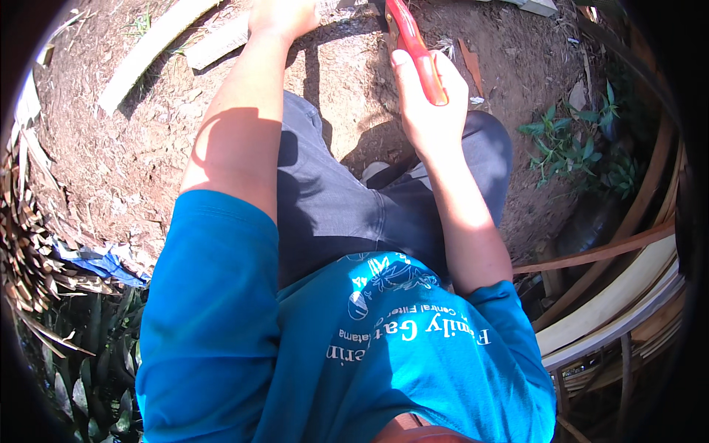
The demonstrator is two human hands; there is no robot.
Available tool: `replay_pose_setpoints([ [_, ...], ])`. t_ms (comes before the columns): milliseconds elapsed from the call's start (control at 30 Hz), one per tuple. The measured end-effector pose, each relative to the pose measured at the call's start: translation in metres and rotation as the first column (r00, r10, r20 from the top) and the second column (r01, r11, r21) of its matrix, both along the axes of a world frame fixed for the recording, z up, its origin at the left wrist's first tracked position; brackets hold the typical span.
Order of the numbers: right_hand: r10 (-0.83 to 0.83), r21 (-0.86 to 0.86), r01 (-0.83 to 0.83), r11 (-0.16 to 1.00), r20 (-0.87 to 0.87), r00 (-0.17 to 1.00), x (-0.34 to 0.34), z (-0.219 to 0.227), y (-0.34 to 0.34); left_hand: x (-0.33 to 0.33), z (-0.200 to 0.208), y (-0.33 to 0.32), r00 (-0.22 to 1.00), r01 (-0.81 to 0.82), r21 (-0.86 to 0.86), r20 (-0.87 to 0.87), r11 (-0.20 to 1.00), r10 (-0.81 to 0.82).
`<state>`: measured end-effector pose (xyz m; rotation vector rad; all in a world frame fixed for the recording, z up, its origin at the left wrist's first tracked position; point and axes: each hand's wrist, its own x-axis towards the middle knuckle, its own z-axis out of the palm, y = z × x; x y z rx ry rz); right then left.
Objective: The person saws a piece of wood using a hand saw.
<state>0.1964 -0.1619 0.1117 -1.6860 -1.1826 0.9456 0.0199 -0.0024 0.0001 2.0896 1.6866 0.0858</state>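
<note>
My right hand [434,111] is wrapped round the red handle [417,52] of a tool, thumb along one side. A brass-coloured bolt shows near the handle's upper part. The tool's working end runs past the top edge, so its kind cannot be made out. My left hand [284,16] is at the top edge, over a pale wooden board [221,43] that lies on the ground and seems to pass beneath it. Glare and the picture's edge hide its fingers. Between the two hands there is a gap above the bare soil.
A longer pale plank [151,52] lies at the upper left. Piled wood strips [26,244] and a blue sheet [103,262] are at left. Green plants [569,140] grow at right, above long curved wooden strips [613,303]. My bent knee [487,148] is beside my right forearm.
</note>
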Motion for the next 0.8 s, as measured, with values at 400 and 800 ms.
replay_pose_setpoints([
  [400,0.031,-0.092,-0.024,0.995,0.074,0.997,0.008,0.006,-0.007,0.003,-0.002,-0.005,1.0,0.021,-0.006,0.006,1.0,-0.021],
  [800,-0.002,-0.21,-0.002,0.978,-0.021,1.0,0.013,0.05,-0.073,-0.007,-0.004,-0.009,1.0,0.017,0.004,-0.004,1.0,-0.017],
])
